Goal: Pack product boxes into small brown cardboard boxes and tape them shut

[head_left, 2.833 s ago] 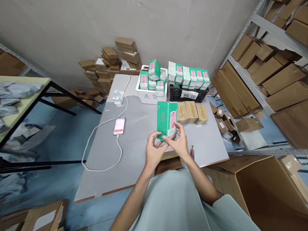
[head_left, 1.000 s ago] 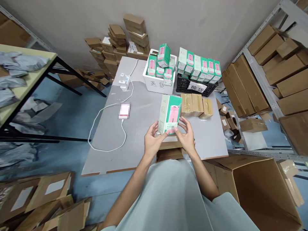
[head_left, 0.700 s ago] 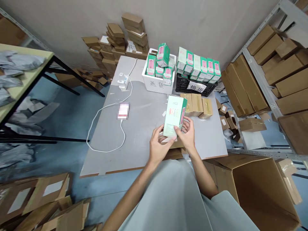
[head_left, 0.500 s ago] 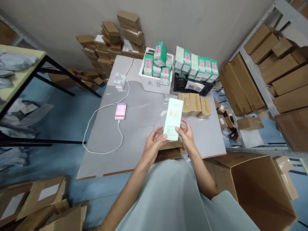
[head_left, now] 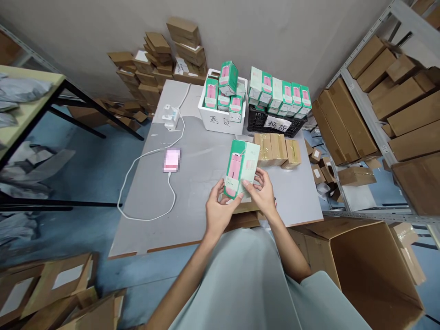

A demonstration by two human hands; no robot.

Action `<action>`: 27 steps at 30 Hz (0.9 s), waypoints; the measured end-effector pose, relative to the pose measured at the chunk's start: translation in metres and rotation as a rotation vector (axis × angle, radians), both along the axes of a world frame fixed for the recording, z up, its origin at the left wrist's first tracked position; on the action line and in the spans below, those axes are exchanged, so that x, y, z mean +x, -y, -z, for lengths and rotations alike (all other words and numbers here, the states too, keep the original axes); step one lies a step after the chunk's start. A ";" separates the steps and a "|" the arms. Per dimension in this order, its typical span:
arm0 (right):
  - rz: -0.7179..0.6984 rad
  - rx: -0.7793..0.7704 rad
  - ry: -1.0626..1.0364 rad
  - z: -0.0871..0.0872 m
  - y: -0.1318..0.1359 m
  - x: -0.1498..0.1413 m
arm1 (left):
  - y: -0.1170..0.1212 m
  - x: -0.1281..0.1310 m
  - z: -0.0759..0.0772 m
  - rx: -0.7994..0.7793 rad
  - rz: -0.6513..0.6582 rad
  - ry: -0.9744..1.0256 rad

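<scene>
A green and white product box [head_left: 241,168] with a pink bottle-shaped picture is held up over the near part of the table, tilted so that two of its sides show. My left hand [head_left: 220,206] grips its lower left corner, thumb at the bottom edge. On the other side, my right hand [head_left: 261,192] holds the lower right part, with its thumb on the pale face. Below the held box lies an opened brown carton [head_left: 245,215], partly hidden by my hands. Several small taped brown boxes [head_left: 277,149] sit just beyond it.
Similar green boxes fill a white foam bin [head_left: 222,123] and a black crate [head_left: 277,123] at the table's back. A blurred pink-screened device [head_left: 172,160] with a white cable [head_left: 144,219] lies at left. A big open carton [head_left: 374,270] stands at right, beside loaded shelves [head_left: 367,114].
Both hands have turned the box: its pale printed face showed before, and now a green side with the pink picture and another pale side show. My grip stays at its lower end.
</scene>
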State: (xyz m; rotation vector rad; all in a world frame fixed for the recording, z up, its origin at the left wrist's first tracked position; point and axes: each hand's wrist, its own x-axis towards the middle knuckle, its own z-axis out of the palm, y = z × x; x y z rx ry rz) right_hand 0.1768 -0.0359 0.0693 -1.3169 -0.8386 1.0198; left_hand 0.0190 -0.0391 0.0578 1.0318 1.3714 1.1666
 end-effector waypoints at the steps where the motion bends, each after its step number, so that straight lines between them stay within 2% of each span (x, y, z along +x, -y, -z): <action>1: 0.018 -0.008 0.018 -0.003 0.000 -0.001 | 0.003 0.001 -0.004 0.045 0.005 -0.032; 4: 0.054 -0.031 0.022 -0.004 0.000 -0.001 | 0.009 0.001 -0.012 0.122 0.055 -0.055; 6: 0.048 -0.034 -0.026 0.001 -0.001 0.003 | 0.009 -0.004 -0.011 0.077 0.078 0.012; 11: 0.010 -0.021 -0.118 0.016 0.001 0.010 | 0.005 -0.018 0.004 -0.063 0.051 0.148; 14: 0.005 -0.009 -0.106 0.017 0.003 0.008 | 0.007 -0.018 0.011 -0.142 0.076 0.192; 20: -0.017 0.105 0.116 0.004 0.014 0.007 | -0.002 -0.017 0.013 -0.237 0.206 0.348; 23: 0.014 0.155 0.265 -0.007 0.022 0.016 | -0.015 -0.013 0.014 -0.212 0.197 0.362; 27: 0.025 0.142 0.431 -0.023 0.027 0.026 | -0.036 0.003 0.020 -0.149 0.169 0.351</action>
